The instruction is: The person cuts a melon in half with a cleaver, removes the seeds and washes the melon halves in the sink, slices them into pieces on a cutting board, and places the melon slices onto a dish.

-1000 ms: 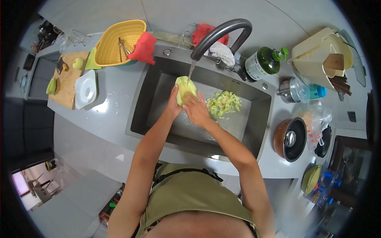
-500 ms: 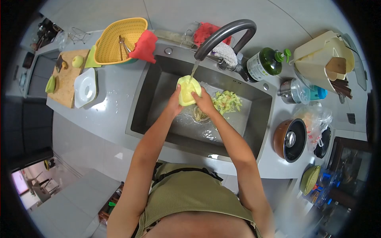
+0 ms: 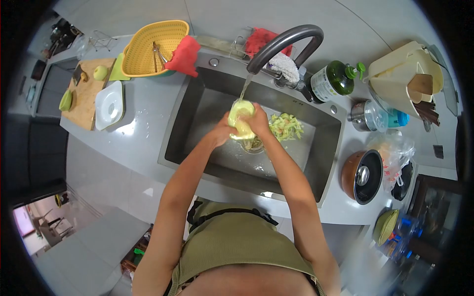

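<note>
On my feed, the left hand [image 3: 223,131] and right hand [image 3: 259,122] clasp pale-green produce [image 3: 242,108], green scraps [image 3: 287,127] just right of them.

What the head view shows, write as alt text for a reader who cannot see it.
A person holds a pale green vegetable or fruit under a running tap, above a sink where green scraps lie. A cutting board is on the counter at left, a pot at right.

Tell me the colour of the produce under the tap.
The produce is pale yellow-green; the head view shows it best.
</note>
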`<act>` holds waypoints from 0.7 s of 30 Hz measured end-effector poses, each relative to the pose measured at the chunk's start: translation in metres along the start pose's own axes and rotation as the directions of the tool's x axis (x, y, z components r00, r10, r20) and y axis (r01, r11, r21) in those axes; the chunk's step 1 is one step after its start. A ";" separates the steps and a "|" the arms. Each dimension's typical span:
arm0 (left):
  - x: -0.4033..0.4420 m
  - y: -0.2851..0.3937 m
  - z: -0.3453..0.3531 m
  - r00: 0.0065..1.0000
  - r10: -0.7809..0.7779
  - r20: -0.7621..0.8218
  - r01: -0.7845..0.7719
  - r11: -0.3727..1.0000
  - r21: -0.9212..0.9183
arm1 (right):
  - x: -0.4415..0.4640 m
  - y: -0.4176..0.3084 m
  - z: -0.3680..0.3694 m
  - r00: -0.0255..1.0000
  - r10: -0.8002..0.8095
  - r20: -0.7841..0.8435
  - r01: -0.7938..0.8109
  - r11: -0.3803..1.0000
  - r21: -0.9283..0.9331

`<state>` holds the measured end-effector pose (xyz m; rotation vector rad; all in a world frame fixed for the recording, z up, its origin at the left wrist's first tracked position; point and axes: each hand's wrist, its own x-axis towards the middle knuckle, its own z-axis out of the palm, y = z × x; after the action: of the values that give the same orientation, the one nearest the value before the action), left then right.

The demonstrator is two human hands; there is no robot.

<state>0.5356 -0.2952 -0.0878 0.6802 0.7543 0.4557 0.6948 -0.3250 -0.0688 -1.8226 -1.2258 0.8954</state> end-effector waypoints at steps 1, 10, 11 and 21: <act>-0.004 0.000 0.000 0.998 -0.055 0.007 0.054 0.995 0.089 | 0.005 -0.001 -0.003 0.998 0.045 0.040 -0.043 0.998 -0.054; 0.011 -0.031 0.002 0.800 0.516 -0.308 -0.272 0.768 0.580 | 0.009 -0.022 0.006 0.976 0.141 -0.167 -0.191 0.923 -0.334; 0.010 -0.030 0.004 0.785 0.518 -0.338 -0.257 0.770 0.584 | 0.008 -0.022 0.005 0.985 0.113 -0.129 -0.151 0.927 -0.344; 0.009 -0.011 0.002 0.941 0.274 -0.199 -0.222 0.943 0.249 | 0.016 -0.002 0.013 0.973 0.084 -0.214 -0.090 0.996 -0.017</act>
<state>0.5445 -0.2989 -0.0984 0.9511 0.9535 0.6986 0.6870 -0.3071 -0.0756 -1.9506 -1.0351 0.7121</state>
